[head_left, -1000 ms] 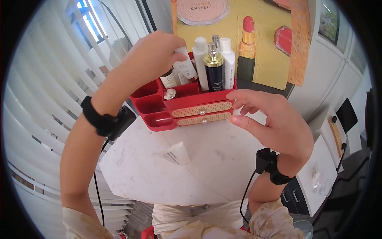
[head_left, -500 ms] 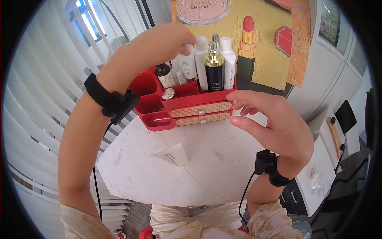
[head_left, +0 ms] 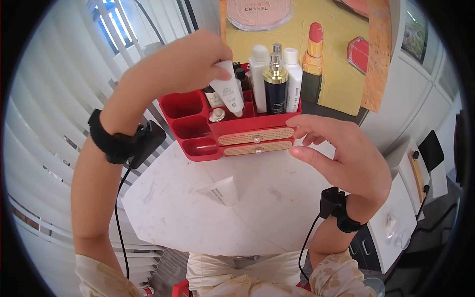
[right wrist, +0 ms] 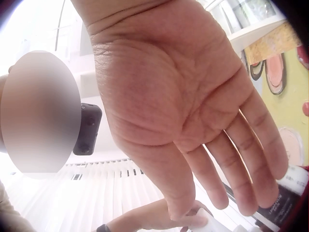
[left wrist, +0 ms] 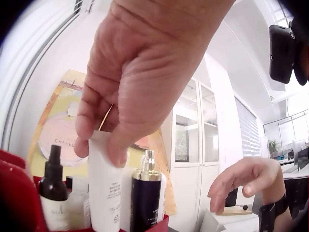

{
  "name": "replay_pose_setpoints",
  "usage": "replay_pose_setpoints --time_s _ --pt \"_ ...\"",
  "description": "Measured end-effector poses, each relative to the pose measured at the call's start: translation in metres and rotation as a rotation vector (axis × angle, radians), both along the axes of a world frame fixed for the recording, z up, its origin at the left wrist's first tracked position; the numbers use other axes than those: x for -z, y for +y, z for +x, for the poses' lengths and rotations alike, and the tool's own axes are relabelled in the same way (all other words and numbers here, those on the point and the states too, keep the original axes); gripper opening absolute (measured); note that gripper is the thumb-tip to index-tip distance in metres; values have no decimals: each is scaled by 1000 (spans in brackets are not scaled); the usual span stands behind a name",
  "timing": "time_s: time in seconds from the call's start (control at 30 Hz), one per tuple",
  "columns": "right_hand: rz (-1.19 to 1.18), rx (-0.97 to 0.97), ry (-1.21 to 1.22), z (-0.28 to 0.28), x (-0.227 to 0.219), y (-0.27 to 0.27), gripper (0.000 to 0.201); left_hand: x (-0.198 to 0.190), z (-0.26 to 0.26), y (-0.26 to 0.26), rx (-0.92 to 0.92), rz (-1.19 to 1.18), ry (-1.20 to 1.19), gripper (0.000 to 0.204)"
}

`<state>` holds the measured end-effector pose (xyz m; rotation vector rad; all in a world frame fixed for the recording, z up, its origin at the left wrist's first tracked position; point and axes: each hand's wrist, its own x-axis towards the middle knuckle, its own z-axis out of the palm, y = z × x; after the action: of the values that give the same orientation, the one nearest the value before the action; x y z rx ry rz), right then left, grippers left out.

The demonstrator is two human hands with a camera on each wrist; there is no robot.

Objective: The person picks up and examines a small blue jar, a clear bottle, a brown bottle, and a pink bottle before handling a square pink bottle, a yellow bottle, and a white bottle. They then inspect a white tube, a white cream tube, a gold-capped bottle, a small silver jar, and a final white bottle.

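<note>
My left hand pinches a white squeeze tube between thumb and fingers over the red organizer. The tube tilts, its lower end overlapping the small front compartment in the head view. In the left wrist view the thumb lies along the tube's upper end, beside a dark-topped bottle and a navy bottle with a gold collar. My right hand hangs with relaxed fingers by the organizer's right end, its palm holding nothing. Another white tube lies on the marble-patterned table.
White bottles stand at the organizer's right side. A round silvery lid sits in a front compartment. Behind leans a painting with a lipstick. Vertical blinds hang at the left, and a white cabinet stands at the right.
The white tube in my left hand has come out from among the bottles towards the organizer's front and tilted, uncovering dark-capped bottles behind. My right hand keeps its place.
</note>
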<state>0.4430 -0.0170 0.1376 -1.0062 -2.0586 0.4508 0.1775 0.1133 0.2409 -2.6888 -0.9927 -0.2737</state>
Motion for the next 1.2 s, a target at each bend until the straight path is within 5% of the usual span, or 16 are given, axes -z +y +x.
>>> replay_pose_setpoints --time_s 0.57,0.77,0.83,0.9,1.07,1.2 --pt "-34 -2 -22 -10 2 3 39 55 3 38 -61 -17 -136 30" --pt "7 124 56 -17 -1 10 47 13 2 -9 27 138 -207 18" --pt "82 177 149 -27 -4 11 50 -3 5 -41 86 93 -207 18" --pt "82 146 228 -37 -6 13 52 -18 26 -89 -85 -233 -315 27" --pt "-323 -177 293 -32 -17 11 54 6 16 -97 57 -440 -500 38" --pt "-57 -91 370 -17 -10 15 51 32 -5 -100 80 -545 -533 53"
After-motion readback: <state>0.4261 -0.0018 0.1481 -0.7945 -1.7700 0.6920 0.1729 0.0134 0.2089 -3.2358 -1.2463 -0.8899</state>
